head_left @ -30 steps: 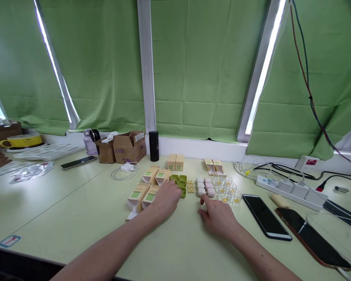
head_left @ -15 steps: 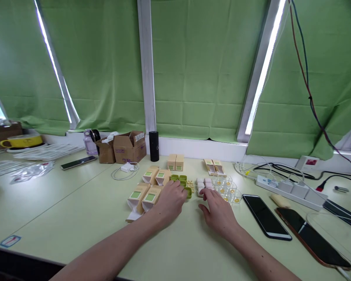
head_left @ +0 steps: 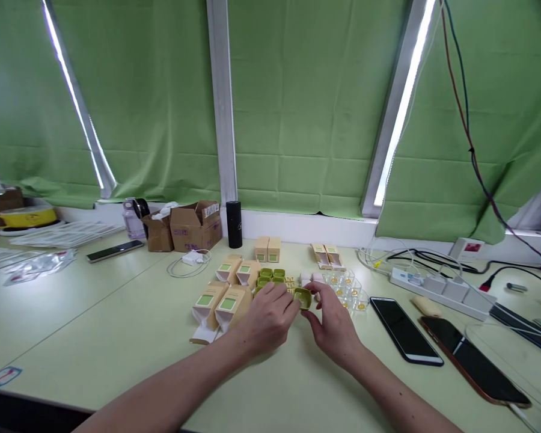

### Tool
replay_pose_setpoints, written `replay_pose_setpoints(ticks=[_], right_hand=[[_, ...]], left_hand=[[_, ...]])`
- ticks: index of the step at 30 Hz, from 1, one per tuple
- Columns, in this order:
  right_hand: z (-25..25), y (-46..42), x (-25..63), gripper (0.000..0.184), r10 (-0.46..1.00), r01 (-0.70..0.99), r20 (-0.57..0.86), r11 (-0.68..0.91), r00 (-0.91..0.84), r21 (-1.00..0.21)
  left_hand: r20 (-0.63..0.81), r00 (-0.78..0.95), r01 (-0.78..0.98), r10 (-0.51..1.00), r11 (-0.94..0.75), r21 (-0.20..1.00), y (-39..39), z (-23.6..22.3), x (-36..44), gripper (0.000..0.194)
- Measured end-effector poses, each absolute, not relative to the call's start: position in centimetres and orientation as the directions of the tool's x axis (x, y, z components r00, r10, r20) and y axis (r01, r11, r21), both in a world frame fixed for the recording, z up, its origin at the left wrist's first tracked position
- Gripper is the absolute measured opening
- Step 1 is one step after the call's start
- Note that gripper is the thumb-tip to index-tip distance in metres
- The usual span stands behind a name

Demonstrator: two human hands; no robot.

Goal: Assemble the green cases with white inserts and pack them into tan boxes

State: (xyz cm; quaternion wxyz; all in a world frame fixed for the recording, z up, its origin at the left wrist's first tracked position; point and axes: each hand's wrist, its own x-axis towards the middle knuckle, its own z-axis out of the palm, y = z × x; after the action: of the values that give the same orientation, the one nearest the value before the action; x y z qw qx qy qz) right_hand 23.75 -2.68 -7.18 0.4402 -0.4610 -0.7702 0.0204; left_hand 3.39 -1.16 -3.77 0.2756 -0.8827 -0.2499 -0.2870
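A small green square cup is up between my two hands, its open side turned toward me. My left hand pinches its left edge with fingers curled. On its right side, the thumb and index finger of my right hand grip it. More green cups stand just beyond my left hand, partly hidden by it. Small yellow pieces lie beside them. White round-edged blocks and clear cups with yellow centres sit behind and beside my right hand.
Open kraft boxes with green labels stand left of my hands. Two closed boxes and two open ones are farther back. Two phones and a power strip lie right. A black cylinder stands by the wall.
My left hand has lifted a green cup from the group and brought it right, toward me. My right hand has closed on its other side. The view has shifted slightly.
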Motion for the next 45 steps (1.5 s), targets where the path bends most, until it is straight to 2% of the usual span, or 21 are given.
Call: replay_pose_setpoints(ticks=[3,7,10,20,23,27,33,36,40,45], right_hand=[[-7.1,-2.7,23.7,0.04,0.71,0.633,0.689,0.603,-0.147,-0.486],[-6.8,-3.0,23.4,0.043,0.652,0.551,0.749,0.671,-0.12,-0.496],[-6.7,-3.3,23.2,0.044,0.614,0.512,0.782,0.708,-0.108,-0.486],[-6.9,-3.4,23.3,0.051,0.572,0.498,0.81,0.743,-0.126,-0.448],[-6.7,-3.7,23.3,0.056,0.587,0.503,0.796,0.737,-0.146,-0.451],[-6.4,-3.8,23.3,0.058,0.594,0.511,0.793,0.726,-0.132,-0.459],[-6.1,-3.6,23.5,0.053,0.56,0.57,0.817,0.719,-0.135,-0.398],[-6.0,-3.5,23.6,0.049,0.545,0.593,0.822,0.721,-0.165,-0.359],[-5.9,-3.4,23.6,0.049,0.558,0.594,0.813,0.715,-0.167,-0.368],[-6.3,-3.2,23.6,0.048,0.613,0.551,0.773,0.706,-0.163,-0.445]], left_hand=[[0.724,0.626,0.593,0.291,-0.78,-0.199,-1.2,-3.4,3.1,0.015],[0.792,0.528,0.546,0.307,-0.837,-0.039,-1.1,-2.9,2.6,0.032],[0.813,0.503,0.502,0.293,-0.865,0.001,-0.9,-2.9,2.6,0.043],[0.856,0.464,0.436,0.23,-0.9,0.005,-0.5,-3.5,2.6,0.043],[0.856,0.438,0.418,0.276,-0.905,0.079,-0.4,-3.6,2.7,0.043],[0.852,0.352,0.409,0.388,-0.882,0.233,-0.3,-4.0,2.9,0.035],[0.705,0.258,0.347,0.66,-0.745,0.57,-0.1,-4.0,3.4,0.027],[0.601,0.228,0.326,0.766,-0.642,0.694,-0.2,-3.7,3.6,0.027],[0.478,0.238,0.31,0.846,-0.532,0.788,-0.4,-3.3,3.9,0.031],[0.434,0.261,0.302,0.862,-0.5,0.812,-0.6,-3.0,4.0,0.046]])
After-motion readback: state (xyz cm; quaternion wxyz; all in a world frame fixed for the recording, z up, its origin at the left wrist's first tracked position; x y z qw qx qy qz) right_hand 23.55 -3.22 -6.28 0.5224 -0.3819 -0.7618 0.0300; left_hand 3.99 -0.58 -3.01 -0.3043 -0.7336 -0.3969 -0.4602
